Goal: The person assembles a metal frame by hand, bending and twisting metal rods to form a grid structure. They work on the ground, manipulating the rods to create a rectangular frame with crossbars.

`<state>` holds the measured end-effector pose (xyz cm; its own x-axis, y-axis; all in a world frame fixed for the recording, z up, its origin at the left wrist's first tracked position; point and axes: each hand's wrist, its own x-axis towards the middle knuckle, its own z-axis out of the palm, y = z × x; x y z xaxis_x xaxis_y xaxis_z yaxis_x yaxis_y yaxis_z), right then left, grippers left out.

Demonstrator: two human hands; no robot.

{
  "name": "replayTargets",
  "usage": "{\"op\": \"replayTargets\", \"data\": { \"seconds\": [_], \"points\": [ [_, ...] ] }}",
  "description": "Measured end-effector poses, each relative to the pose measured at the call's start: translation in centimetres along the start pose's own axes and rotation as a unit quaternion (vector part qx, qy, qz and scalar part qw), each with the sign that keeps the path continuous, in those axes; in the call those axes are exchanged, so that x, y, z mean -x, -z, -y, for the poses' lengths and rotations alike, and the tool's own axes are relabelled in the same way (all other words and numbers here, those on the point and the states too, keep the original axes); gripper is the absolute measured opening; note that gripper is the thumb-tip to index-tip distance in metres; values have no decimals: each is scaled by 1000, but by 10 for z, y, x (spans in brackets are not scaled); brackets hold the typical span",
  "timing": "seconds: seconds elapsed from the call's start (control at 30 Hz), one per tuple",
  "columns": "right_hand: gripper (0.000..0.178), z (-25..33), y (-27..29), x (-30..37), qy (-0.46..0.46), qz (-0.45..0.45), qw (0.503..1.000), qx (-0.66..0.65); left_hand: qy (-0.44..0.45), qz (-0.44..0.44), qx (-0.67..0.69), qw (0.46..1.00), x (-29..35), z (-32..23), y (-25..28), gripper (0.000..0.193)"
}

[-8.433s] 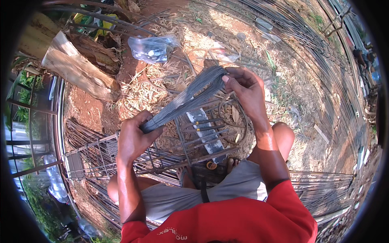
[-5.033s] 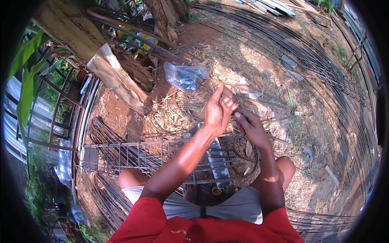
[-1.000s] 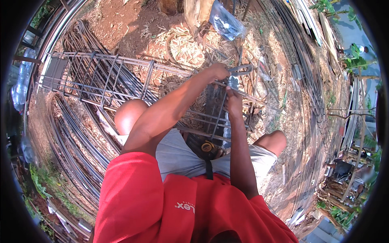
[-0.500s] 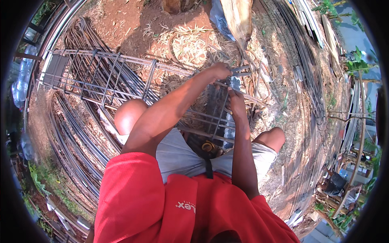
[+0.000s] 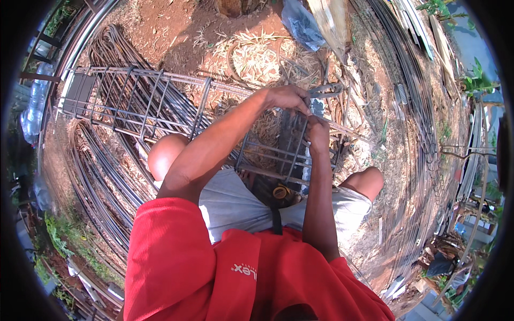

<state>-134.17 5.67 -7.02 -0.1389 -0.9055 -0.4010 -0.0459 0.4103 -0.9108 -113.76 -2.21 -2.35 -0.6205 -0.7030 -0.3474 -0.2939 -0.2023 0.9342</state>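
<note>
A long rebar cage (image 5: pixel 203 104), made of rusty bars with square stirrups, lies across in front of my knees. Over its right-hand part, my left hand (image 5: pixel 289 99) is closed on a dark two-handled metal tool (image 5: pixel 327 89), apparently pincers, which sticks out to the right. My right hand (image 5: pixel 318 132) is closed at a stirrup just below, its fingertips close to those of the left. Whatever its fingers pinch is hidden. Beneath the cage stands a dark support (image 5: pixel 288 136) with a whitish, paint-flecked edge.
Bundles of bent rebar (image 5: pixel 101 176) lie to the left, with long thin bars (image 5: pixel 412 96) along the right. Dry leaves (image 5: pixel 262 59) and a blue plastic sheet (image 5: pixel 301 25) are beyond the cage. A yellow-ringed round object (image 5: pixel 280 191) sits between my legs.
My two hands have come closer together, and the right hand has moved slightly up. The tool in my left hand has swung a little and reaches farther right.
</note>
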Motion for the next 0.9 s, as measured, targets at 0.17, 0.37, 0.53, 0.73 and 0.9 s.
{"op": "replayTargets", "data": {
  "seconds": [0.17,0.37,0.53,0.73,0.9],
  "points": [
    [22,20,1,8,-78,23,994,-77,-163,21,-154,974,3,12,1,21],
    [25,25,-3,6,-81,5,995,-63,-183,-39,-261,947,7,29,-11,27],
    [38,9,-2,-9,19,-45,997,67,-188,-54,-314,929,14,20,-18,34],
    [53,5,5,-19,45,-65,965,250,-4,-73,-300,951,15,5,-13,43],
    [56,19,5,-14,34,-53,948,313,-18,-130,-349,928,0,17,-17,54]
  ]
}}
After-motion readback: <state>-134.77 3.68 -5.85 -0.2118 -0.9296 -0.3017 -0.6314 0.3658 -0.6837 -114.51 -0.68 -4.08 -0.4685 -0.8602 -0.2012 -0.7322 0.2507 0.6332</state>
